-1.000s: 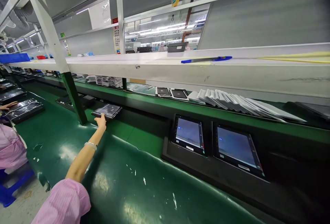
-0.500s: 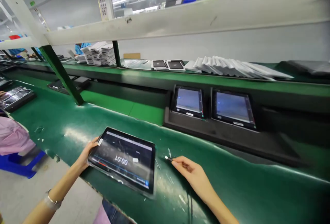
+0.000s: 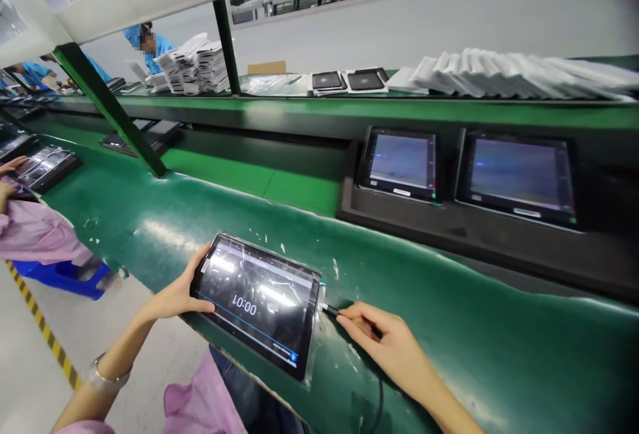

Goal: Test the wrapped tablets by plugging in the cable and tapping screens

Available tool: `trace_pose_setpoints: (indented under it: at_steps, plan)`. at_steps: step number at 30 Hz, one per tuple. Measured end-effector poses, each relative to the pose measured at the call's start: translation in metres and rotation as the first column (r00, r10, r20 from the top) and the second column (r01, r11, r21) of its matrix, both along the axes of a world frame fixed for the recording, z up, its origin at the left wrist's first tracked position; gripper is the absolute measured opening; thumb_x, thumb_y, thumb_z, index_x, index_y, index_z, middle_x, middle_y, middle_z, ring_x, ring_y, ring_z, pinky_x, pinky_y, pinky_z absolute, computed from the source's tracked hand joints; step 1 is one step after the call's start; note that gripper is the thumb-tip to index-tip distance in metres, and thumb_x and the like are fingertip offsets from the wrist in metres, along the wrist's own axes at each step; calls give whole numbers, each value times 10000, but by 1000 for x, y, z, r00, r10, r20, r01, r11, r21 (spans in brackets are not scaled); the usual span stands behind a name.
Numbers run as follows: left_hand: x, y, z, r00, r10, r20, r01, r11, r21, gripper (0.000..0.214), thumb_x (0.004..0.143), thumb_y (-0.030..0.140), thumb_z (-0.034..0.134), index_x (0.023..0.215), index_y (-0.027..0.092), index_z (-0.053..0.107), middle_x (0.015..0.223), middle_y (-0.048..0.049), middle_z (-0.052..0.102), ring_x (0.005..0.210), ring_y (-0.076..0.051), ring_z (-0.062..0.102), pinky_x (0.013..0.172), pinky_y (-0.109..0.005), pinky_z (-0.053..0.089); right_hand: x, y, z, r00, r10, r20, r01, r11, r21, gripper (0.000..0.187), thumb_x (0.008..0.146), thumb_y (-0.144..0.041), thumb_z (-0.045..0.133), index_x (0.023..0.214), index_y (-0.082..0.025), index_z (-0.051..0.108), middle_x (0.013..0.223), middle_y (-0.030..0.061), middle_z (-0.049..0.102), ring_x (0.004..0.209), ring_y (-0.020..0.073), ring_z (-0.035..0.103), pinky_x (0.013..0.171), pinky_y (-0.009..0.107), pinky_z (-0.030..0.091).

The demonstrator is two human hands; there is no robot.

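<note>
A black tablet (image 3: 259, 321) with a lit screen reading "00:01" lies tilted just over the green bench, its text upside down to me. My left hand (image 3: 182, 291) grips its left end, thumb across the screen's lower edge and fingers behind. Between thumb and fingertips of my right hand (image 3: 382, 337) is a black cable plug (image 3: 330, 310) with a bright metal tip. That tip points at the tablet's right edge, very close to it; whether it touches, I cannot tell. The cable (image 3: 380, 397) trails down from beneath my right hand.
Two lit tablets (image 3: 399, 161) (image 3: 519, 174) rest in a black foam tray (image 3: 399, 213) behind the green bench (image 3: 464, 327). The shelf above carries white sleeves (image 3: 494, 74) and a white stack (image 3: 194, 64). A green post (image 3: 110, 111) stands left. A co-worker's pink sleeve (image 3: 40, 231) shows at far left.
The view has tipped downward. My left thumb has come over the tablet's front. My right hand has brought the plug closer to the tablet's right edge.
</note>
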State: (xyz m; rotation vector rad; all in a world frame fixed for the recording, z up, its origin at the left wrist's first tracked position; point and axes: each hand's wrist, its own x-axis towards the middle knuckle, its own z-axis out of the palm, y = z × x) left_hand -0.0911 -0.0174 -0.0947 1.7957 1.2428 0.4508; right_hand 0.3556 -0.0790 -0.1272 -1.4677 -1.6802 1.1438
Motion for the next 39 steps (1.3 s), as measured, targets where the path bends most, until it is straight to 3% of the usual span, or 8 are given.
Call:
trace_pose_setpoints:
  at_steps: [4,10,16,34,39]
  plan:
    - [4,-1,-2,997,61,37,-61,998,-7,1011,898,483,763,1654,377,101,1745,-60,56,1605,-342,88,1323,-544,78,-2,1,2,1000,-15,-8,15,1000,6,421,980,-588,576,831,-214,697,650,-10,486,612,156,406,597,295,310]
    - [2,-2,3,998,-14,64,15,1000,-5,1136,822,458,849,1657,374,83,1746,-57,32,1607,-348,58,1323,-540,63,-3,-1,2,1000,-19,-1,19,1000,18,421,980,-586,578,812,-214,682,639,-14,461,602,154,392,582,294,297]
    - [2,-3,1,987,5,160,-3,1000,-14,888,962,465,678,1653,387,126,1749,-24,55,1612,-320,40,1327,-502,85,-9,-1,-4,998,-70,-8,70,996,57,362,996,-562,589,924,-236,729,662,-14,494,617,160,427,603,298,321]
    - [11,-9,5,995,34,90,-33,999,-15,875,988,441,645,1661,388,91,1753,3,-32,1613,-314,16,1329,-487,36,-13,-1,5,1000,3,-5,-3,999,34,348,1018,-548,573,925,-249,726,745,8,614,644,178,511,607,310,361]
    - [13,-8,11,989,9,147,-4,999,-37,767,1053,462,489,1674,339,56,1748,7,-76,1613,-301,-21,1328,-468,12,-21,5,4,997,-75,-3,75,980,182,332,1047,-502,530,948,-241,709,877,29,683,783,199,618,737,312,445]
